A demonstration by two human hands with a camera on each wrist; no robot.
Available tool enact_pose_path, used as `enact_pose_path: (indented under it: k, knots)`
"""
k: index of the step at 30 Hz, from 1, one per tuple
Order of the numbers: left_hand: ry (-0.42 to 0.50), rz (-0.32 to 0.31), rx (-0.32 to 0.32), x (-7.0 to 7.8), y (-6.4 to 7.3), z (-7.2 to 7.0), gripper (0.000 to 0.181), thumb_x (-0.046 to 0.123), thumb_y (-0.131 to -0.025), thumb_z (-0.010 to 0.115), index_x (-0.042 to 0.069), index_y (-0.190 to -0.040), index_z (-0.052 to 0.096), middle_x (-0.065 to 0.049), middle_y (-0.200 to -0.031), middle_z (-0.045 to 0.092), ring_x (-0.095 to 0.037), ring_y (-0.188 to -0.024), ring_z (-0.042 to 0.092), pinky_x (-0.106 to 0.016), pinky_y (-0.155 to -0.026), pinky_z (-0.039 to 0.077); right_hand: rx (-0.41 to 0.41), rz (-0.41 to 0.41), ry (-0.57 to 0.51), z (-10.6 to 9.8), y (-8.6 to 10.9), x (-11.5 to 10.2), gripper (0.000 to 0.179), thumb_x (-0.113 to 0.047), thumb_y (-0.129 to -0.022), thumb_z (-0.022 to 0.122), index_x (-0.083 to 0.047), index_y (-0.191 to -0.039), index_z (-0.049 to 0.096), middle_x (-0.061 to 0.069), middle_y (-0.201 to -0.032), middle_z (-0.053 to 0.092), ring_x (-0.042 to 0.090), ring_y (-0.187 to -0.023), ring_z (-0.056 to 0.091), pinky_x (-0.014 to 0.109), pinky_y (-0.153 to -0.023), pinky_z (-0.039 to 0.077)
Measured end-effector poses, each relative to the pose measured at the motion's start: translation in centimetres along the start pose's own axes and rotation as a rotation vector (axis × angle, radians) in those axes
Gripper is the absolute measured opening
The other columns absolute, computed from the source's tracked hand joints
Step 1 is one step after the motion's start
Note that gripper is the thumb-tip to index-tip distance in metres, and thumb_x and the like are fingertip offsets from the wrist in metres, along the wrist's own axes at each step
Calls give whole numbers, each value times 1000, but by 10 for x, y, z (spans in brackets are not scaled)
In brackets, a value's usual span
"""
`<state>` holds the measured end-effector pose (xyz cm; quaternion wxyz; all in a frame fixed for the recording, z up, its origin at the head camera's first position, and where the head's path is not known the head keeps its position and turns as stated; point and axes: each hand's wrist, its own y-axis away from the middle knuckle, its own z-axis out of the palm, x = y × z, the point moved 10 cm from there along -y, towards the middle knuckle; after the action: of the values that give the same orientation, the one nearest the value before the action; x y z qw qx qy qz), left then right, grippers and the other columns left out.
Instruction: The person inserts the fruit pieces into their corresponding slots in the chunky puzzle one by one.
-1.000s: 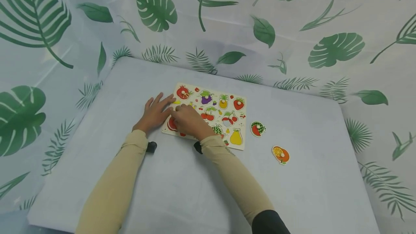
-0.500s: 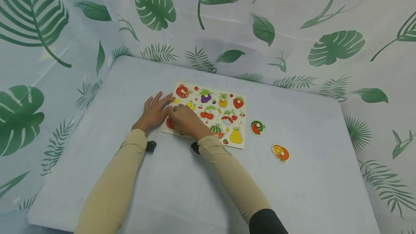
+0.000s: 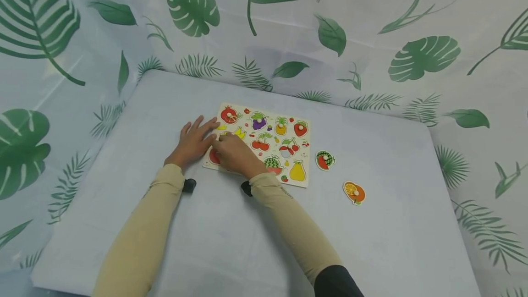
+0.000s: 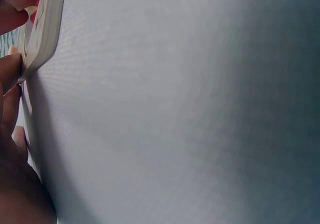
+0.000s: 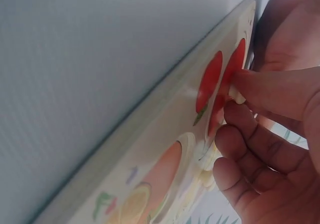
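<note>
A pale wooden fruit puzzle board (image 3: pixel 247 151) lies on the table with several knobbed fruit pieces in it. My left hand (image 3: pixel 190 145) rests at the board's left edge with fingers spread; in the left wrist view its fingers (image 4: pixel 11 106) touch the corner. The right hand (image 3: pixel 237 154) bends over the lower left of the board. Its thumb and fingertips pinch the pale knob of a red fruit puzzle piece (image 5: pixel 235 63), whose kind is partly hidden by the hand. A watermelon piece (image 3: pixel 325 161) and an orange piece (image 3: pixel 354 193) lie loose to the right of the board.
A white cloth covers the table (image 3: pixel 396 233). Behind it hangs a leaf-printed curtain (image 3: pixel 288 22). The board's cherry slot (image 3: pixel 288 148), watermelon slot (image 3: pixel 272 165) and pear piece (image 3: pixel 297 171) are on its right half.
The head view has shifted slightly. The right hand has edged a little to the left, so more of the banana shows. My left hand stays at the board's edge.
</note>
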<state>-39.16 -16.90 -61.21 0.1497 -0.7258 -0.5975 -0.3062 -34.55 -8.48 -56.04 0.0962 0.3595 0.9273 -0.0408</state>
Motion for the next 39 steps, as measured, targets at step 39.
enact_pose_path:
  k: [39]
  knots:
    - [16,-29,-24,1,1,3,53,29,-115,48,13,-165,42,-5,-178,23,-31,-165,-3,-54,-129,-10,22,51,-60,-18,41,14,20,-12,-102,74,-8,-122,77,8,-117,75,25,-107,67,37,-103,53]
